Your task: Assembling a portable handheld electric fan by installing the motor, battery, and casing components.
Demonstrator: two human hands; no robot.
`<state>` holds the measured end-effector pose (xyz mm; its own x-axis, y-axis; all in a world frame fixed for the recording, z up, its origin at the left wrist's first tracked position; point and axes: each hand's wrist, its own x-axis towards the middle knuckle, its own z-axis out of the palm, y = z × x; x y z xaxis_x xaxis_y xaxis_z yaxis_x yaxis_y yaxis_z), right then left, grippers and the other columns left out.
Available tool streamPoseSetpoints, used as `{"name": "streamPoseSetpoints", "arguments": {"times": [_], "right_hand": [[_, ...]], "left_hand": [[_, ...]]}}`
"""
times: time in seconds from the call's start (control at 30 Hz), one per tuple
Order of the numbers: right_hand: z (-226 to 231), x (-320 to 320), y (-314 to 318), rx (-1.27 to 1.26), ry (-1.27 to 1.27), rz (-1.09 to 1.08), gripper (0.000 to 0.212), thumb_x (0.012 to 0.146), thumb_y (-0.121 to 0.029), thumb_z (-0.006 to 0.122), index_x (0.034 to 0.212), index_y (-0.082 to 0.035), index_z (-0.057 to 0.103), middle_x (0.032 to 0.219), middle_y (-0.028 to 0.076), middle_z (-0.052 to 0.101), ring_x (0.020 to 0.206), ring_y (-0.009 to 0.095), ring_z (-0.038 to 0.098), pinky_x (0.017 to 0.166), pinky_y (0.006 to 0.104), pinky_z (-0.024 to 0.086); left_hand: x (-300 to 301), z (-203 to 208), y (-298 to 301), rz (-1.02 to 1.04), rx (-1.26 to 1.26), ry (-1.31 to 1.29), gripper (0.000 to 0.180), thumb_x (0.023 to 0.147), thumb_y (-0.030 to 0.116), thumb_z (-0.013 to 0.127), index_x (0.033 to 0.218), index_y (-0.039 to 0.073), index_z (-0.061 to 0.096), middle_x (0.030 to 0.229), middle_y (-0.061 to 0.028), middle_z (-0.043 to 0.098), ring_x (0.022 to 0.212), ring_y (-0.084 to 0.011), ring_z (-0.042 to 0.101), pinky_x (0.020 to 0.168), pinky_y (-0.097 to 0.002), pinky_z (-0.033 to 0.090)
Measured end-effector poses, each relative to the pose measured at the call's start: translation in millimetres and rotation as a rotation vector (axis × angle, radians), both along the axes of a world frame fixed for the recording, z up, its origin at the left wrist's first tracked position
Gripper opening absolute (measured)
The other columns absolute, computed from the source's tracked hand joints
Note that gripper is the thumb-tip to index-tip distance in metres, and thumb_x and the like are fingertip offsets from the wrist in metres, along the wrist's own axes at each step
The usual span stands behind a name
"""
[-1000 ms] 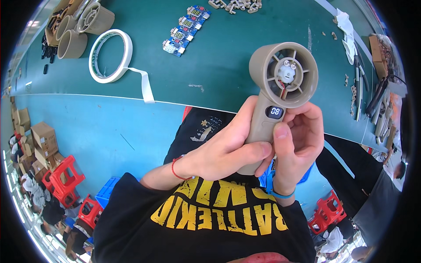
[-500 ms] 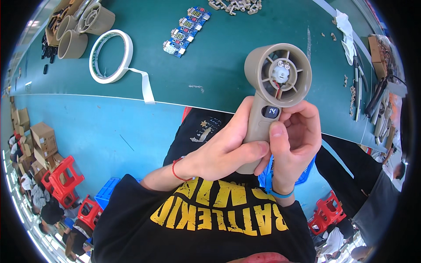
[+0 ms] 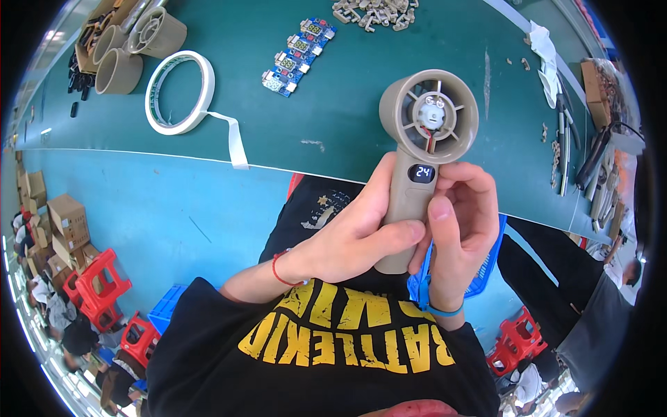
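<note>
A beige handheld fan [image 3: 410, 201] is held upright in front of my chest, its round ring at the top. Spokes, a white motor and a red wire show inside the ring. Below it a small dark display [image 3: 422, 173] is lit with white digits. My left hand [image 3: 361, 236] is closed round the handle, its thumb lying across the lower front. My right hand [image 3: 462, 226] is curled at the handle's right side, fingers bent and thumb tip at the edge. The contact of its fingertips is partly hidden.
On the green table [image 3: 278, 132] lie a tape roll [image 3: 208, 97] with a loose end, blue circuit boards [image 3: 299, 57], small beige parts [image 3: 375, 12] and beige fan housings [image 3: 119, 73]. Tools and tubes [image 3: 566, 146] line the right edge. A blue basket [image 3: 490, 260] is behind my right wrist.
The fan and both hands have shifted slightly left. The display's digits have changed. My right thumb has moved from the handle's front to its right edge.
</note>
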<state>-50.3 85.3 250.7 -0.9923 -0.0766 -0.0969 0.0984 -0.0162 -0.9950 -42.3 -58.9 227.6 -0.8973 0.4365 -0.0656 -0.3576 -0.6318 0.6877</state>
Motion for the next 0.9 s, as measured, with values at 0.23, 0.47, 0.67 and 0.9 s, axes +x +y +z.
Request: {"name": "streamPoseSetpoints", "arguments": {"times": [0.23,0.47,0.67,0.9], "right_hand": [[-5,3,2,0.016,-0.002,-0.003,0.029,0.084,0.008,0.056,0.113,0.005,0.055,0.103,0.007,0.052,0.088,0.011,0.052,0.081,0.0241,0.043],[-2,5,7,0.312,0.289,0.125,0.039,0.079,0.004,0.062,0.117,0.004,0.055,0.112,0.013,0.054,0.094,0.017,0.056,0.085,0.0298,0.045],[4,4,10,0.484,0.281,0.112,0.059,0.077,0.001,0.067,0.132,0.001,0.047,0.123,0.017,0.055,0.104,0.025,0.06,0.089,0.0341,0.047],[28,-21,33,0.713,0.6,0.269,0.063,0.069,-0.021,0.083,0.123,0.0,0.059,0.092,0.013,0.066,0.08,0.028,0.067,0.07,0.0325,0.052]], "left_hand": [[-2,-1,1,0.01,-0.031,-0.01,0.044,0.101,0.015,0.043,0.137,0.003,0.021,0.103,-0.0092,0.051,0.07,-0.0129,0.06,0.065,-0.0294,0.05],[0,-1,5,0.115,-0.176,0.059,0.041,0.102,0.017,0.042,0.136,0.002,0.024,0.117,-0.0104,0.047,0.102,-0.0138,0.053,0.089,-0.0304,0.045],[1,-5,12,0.076,-0.171,0.266,0.07,0.099,0.025,0.051,0.149,0.0,0.01,0.143,-0.018,0.03,0.126,-0.0259,0.043,0.105,-0.0367,0.037],[-28,13,-36,0.477,-0.402,0.36,0.104,0.058,0.028,0.094,0.14,0.005,0.035,0.127,-0.0125,0.055,0.115,-0.0218,0.057,0.094,-0.0337,0.049]]}}
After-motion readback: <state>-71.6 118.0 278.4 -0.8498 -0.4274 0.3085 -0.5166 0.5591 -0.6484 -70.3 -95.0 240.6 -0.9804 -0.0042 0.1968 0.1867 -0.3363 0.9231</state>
